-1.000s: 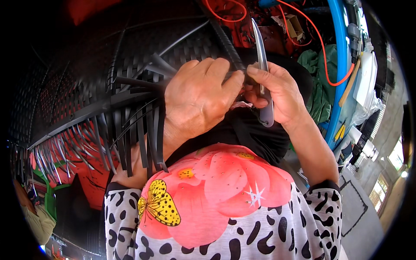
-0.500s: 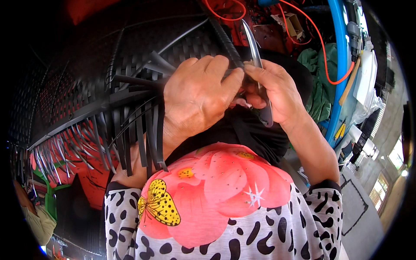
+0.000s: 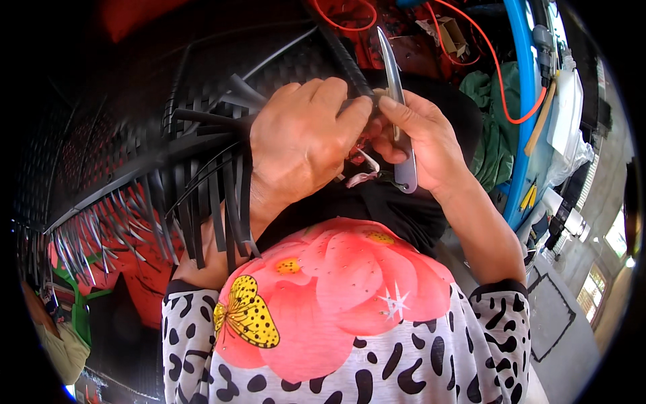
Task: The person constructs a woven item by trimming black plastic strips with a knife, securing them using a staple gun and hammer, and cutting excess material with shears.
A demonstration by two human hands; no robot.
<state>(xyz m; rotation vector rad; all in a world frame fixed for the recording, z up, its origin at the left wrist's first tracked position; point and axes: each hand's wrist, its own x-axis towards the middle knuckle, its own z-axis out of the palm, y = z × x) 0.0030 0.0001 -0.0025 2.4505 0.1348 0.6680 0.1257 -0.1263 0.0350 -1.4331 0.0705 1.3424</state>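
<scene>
My right hand (image 3: 434, 138) is closed around a slim, curved metal tool (image 3: 389, 57), its pointed end up and its flat, holed end below the fingers. My left hand (image 3: 299, 138) curls over the near edge of a black woven plastic-strip panel (image 3: 289, 67), close to its corner. Its thumb and forefinger meet by the wrapped black side bar (image 3: 346, 57), almost touching my right fingers; what they pinch is hidden. Loose black strips (image 3: 202, 209) stick out and hang beside my left wrist. A small whitish and pink strip (image 3: 363, 176) dangles below the hands.
Cut strip ends (image 3: 108, 225) fringe the panel's edge at left. To the right are a blue frame (image 3: 517, 67), an orange hose (image 3: 501, 81), green cloth (image 3: 496, 128) and white plastic wrapping (image 3: 572, 158). An open carton (image 3: 454, 37) lies at the back.
The metal tool has turned a little more upright in my right hand. My left hand has shifted slightly up and left, and more of the whitish and pink strip shows.
</scene>
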